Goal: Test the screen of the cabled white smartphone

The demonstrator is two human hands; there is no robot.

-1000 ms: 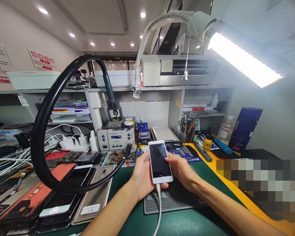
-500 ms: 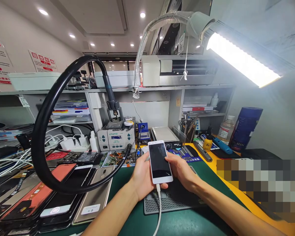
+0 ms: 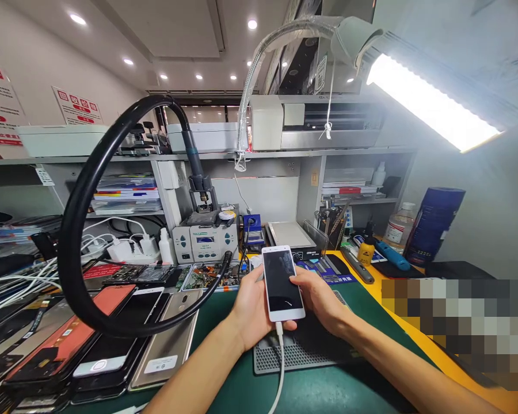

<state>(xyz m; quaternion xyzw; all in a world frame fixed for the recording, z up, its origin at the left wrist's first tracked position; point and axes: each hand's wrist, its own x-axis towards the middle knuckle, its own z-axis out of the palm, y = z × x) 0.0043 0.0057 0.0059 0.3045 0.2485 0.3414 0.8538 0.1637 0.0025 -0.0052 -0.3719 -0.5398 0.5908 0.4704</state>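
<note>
A white smartphone [image 3: 284, 284] with a dark screen is held upright and slightly tilted in front of me. Wrapped around its left side and lower back is my left hand [image 3: 249, 305]. My right hand [image 3: 322, 296] grips the right edge, its thumb at the rim of the screen and its other fingers mostly hidden behind. A white charging cable [image 3: 280, 362] is plugged into the bottom of the phone and runs down toward me. Below lies a grey perforated work pad [image 3: 293, 357] on the green mat [image 3: 328, 391].
Several phones and parts, including a gold phone back [image 3: 166, 345], lie at the left under the looped black hose [image 3: 69, 230] of a rework station [image 3: 205, 241]. A parts tray [image 3: 211, 277] sits behind. Yellow bottle [image 3: 365, 253] and tools stand right; a bright lamp [image 3: 431, 103] hangs above.
Both hands keep their hold on the phone. The whole view shifts very slightly; otherwise nothing visibly moves.
</note>
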